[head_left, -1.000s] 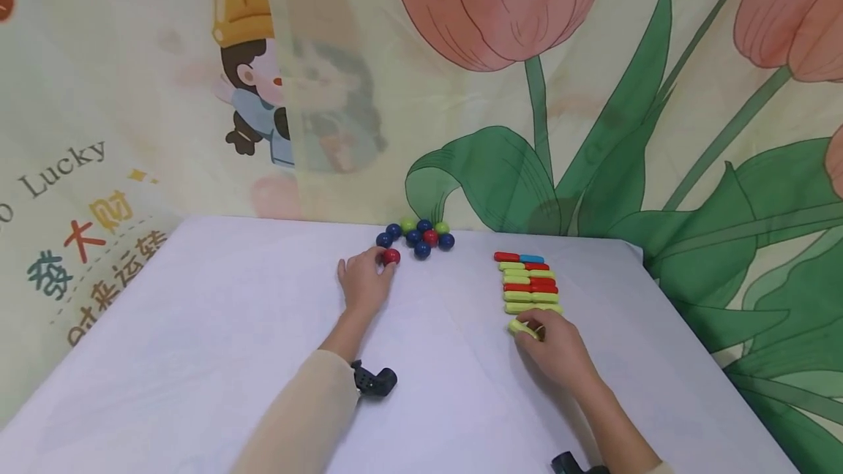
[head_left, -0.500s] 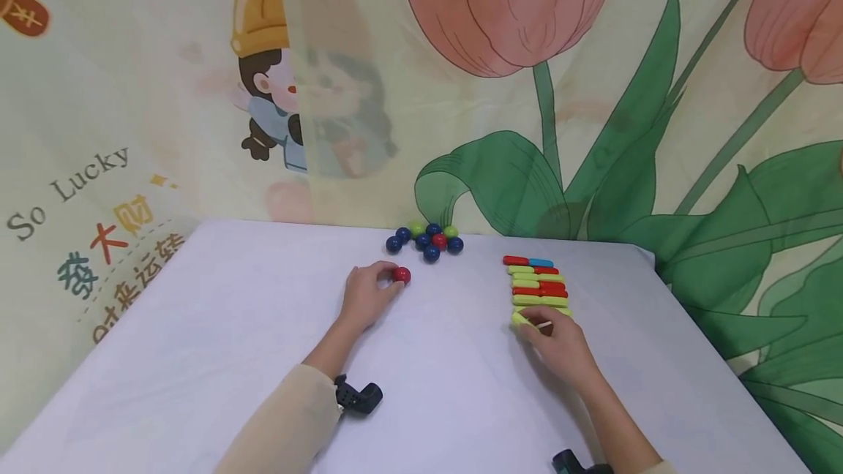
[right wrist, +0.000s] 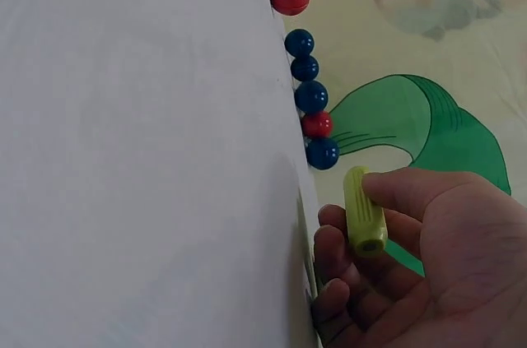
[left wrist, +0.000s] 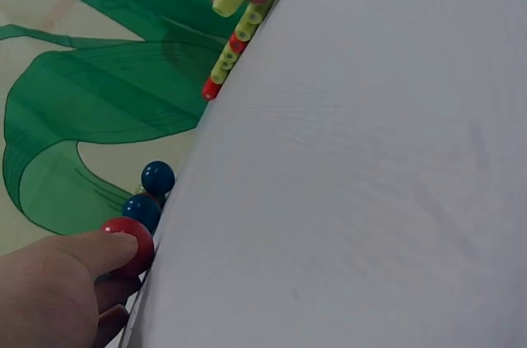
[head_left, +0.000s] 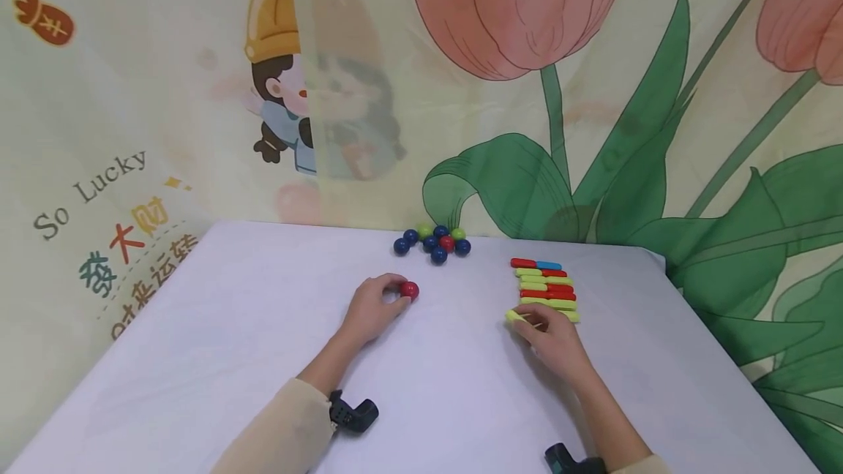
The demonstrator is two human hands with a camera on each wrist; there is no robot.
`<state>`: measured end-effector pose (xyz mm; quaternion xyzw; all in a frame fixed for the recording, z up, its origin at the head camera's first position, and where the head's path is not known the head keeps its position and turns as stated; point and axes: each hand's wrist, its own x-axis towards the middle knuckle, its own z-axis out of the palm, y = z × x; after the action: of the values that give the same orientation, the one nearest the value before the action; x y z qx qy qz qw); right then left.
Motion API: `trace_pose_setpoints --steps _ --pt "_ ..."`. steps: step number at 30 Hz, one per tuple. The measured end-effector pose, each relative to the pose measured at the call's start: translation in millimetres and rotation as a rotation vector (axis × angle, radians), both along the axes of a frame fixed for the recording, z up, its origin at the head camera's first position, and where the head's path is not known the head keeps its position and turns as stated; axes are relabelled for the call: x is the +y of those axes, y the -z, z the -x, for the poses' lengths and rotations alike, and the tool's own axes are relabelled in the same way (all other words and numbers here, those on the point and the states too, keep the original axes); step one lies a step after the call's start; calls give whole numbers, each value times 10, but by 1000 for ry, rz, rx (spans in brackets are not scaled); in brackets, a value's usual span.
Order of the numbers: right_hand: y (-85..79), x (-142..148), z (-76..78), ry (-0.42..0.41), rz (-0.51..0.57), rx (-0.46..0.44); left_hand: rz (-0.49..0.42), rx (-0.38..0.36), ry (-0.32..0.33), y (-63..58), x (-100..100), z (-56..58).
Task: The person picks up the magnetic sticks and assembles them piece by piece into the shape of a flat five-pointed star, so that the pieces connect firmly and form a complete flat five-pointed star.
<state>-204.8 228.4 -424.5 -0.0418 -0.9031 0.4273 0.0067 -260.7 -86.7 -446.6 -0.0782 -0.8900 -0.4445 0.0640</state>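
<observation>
the red ball [head_left: 410,290], pinched in the grip of the left hand [head_left: 372,307], fingers and thumb closed to its width, is now apart from the ball cluster [head_left: 431,243] it was beside a second ago. the green rod [right wrist: 364,212], likewise pinched in the right hand [head_left: 556,342] by the rod row [head_left: 548,295] on the bench [head_left: 448,393], is closer to it, so the two held pieces seem to be converging.

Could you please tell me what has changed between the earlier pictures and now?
The left hand has carried the glossy red ball away from the clustered blue, green and red balls, toward the person. The right hand has shifted slightly left with its short yellow-green rod. Both grips stay; those balls and the rows of coloured rods look unmoved.
</observation>
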Motion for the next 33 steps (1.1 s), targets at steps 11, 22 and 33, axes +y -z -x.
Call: trace_pose_setpoints --steps 11,22,33 --pt "25 -113 81 -3 77 12 27 15 32 9 38 -102" --pt "31 -276 229 -4 164 -41 7 23 43 21 51 -226" --pt "23 -428 314 -53 230 -52 16 21 84 -13 78 -301"
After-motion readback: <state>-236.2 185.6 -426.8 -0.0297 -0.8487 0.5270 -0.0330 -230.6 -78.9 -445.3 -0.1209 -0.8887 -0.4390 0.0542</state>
